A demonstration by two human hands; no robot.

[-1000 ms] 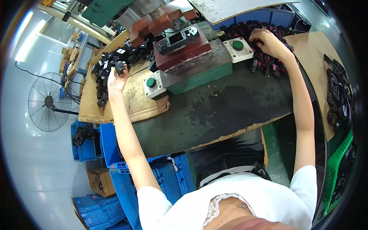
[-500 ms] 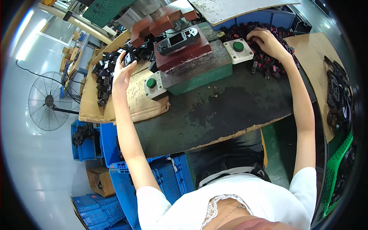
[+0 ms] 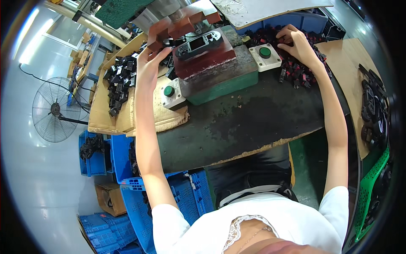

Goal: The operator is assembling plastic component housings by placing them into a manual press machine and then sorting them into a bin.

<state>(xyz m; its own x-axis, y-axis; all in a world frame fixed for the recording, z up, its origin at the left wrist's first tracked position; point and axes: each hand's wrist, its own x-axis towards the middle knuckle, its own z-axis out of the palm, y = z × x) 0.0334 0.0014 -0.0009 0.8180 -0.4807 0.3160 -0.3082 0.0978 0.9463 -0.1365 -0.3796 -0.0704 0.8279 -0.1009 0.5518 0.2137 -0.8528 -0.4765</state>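
While you lean over the dark desk (image 3: 253,122), both forearms run away from you toward the press fixture (image 3: 207,72). Your left hand (image 3: 149,63) is raised just left of the red-brown block, fingers spread and apart, palm toward the fixture; whether it grips a part cannot be told. Behind it, small black parts (image 3: 118,80) lie heaped on cardboard (image 3: 105,118). The black housing (image 3: 198,42) sits on the fixture's top, long axis roughly left to right, right end tilted slightly away. Green push buttons flank it: one (image 3: 169,91) near your left wrist, one (image 3: 265,52) just beside your right hand (image 3: 298,44). That hand rests curled in the far pile of dark parts (image 3: 296,72); its grip state is hidden.
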